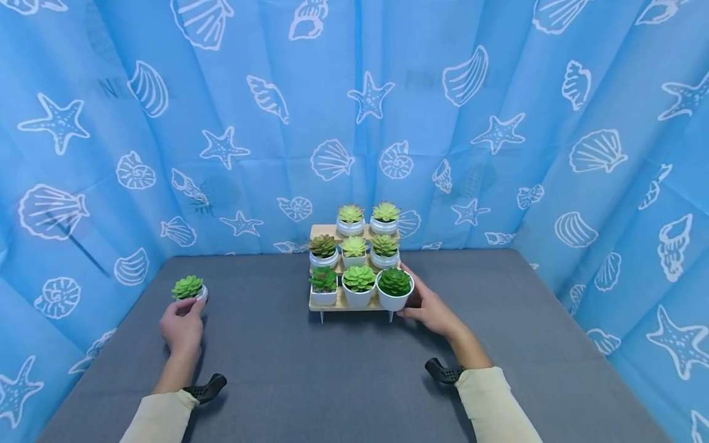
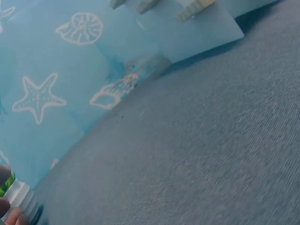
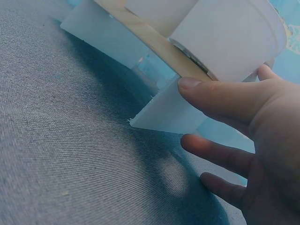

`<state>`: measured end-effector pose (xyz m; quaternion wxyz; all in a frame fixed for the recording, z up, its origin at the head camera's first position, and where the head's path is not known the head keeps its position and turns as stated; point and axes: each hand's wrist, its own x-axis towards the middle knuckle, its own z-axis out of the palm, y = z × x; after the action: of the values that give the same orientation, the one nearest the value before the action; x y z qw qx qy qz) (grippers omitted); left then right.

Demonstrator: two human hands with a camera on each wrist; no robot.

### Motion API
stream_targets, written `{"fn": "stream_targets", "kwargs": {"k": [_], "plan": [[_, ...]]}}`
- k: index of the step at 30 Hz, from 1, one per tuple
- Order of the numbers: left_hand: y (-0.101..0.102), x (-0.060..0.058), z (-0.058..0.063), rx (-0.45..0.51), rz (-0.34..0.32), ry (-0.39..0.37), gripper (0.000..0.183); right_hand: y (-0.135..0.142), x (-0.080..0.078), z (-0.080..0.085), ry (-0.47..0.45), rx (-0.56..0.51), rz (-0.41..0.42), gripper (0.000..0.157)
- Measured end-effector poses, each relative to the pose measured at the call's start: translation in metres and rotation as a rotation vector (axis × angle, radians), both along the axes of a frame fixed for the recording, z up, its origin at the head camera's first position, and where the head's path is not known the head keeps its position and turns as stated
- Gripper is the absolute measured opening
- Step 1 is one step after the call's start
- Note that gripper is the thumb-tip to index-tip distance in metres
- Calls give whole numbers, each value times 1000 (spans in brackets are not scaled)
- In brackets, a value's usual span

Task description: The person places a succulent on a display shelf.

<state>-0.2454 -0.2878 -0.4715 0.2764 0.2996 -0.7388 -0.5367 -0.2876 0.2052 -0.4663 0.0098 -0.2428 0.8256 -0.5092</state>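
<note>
In the head view my left hand [image 1: 183,326] pinches a small succulent [image 1: 188,287] in a white pot, at the table's left side. The pot leans, its plant towards the left. The left wrist view catches only fingertips [image 2: 14,218] round the ridged white pot [image 2: 21,197]. My right hand [image 1: 429,307] grips the right end of a three-tier wooden plant stand [image 1: 332,306]. Its thumb [image 3: 206,91] presses the lowest board's front edge [image 3: 154,44], beside a round white pot [image 3: 229,42] holding a dark green succulent [image 1: 396,281]. The other fingers are partly hidden.
Several other potted succulents fill the stand: two on the top tier [image 1: 324,230], three on the middle and three on the bottom. White legs [image 3: 164,110] hold it above the grey cloth-covered table [image 1: 310,381]. A blue shell-print curtain [image 1: 343,123] encloses the back and sides.
</note>
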Motion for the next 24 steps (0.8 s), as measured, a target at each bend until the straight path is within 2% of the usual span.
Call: {"fn": "stream_targets", "kwargs": {"k": [8,13,17,24], "plan": [[-13,-2,2,17,69,-50,45,-1,1,0,-16,0,5,102],[-21,-4,-1,31,67,-74,53,-1,2,0,-17,3,-2,101],[-27,-6,-3,14,32,-83,59,-2,1,1,-18,6,2,101],[-33,-12,0,26,-74,-112,71,-3,0,2,-25,-4,11,101]]}}
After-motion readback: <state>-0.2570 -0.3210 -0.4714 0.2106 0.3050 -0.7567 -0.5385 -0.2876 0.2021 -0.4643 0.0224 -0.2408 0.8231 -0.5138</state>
